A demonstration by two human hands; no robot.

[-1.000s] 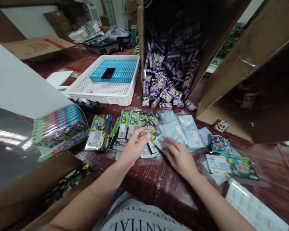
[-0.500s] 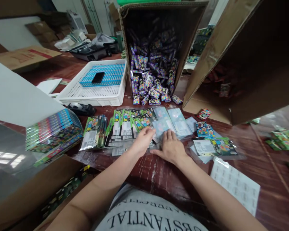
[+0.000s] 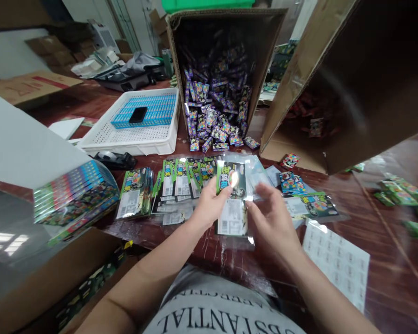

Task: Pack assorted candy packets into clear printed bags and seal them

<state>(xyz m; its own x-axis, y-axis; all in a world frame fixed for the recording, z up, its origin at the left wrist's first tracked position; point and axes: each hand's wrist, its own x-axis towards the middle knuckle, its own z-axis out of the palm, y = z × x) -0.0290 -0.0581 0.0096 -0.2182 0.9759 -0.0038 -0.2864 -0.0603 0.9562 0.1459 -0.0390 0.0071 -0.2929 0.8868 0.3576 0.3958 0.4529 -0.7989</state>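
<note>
My left hand [image 3: 209,204] pinches the left edge of a clear plastic packet [image 3: 232,218] with a black and green printed card in it, held upright over the table. My right hand [image 3: 275,215] is beside the packet's right edge, thumb and fingers apart, its fingertips blurred. Whether the thumb touches the plastic I cannot tell. Behind my right hand lie pale clear bags [image 3: 259,171]. To the left, similar packets lie in an overlapping row [image 3: 177,181], next to a neat stack of them [image 3: 134,192].
An open carton [image 3: 174,69] of purple sachets stands behind, with another large carton [image 3: 299,93] at right. A white basket [image 3: 125,147] holds blue boxes and a phone [image 3: 138,114]. A tape dispenser [image 3: 116,160], blue sachets [image 3: 290,182] and a sticker sheet [image 3: 337,260] lie nearby.
My left hand now holds up a packet with a printed card. My right hand has lifted off the clear bags and moved right. The view has shifted slightly.
</note>
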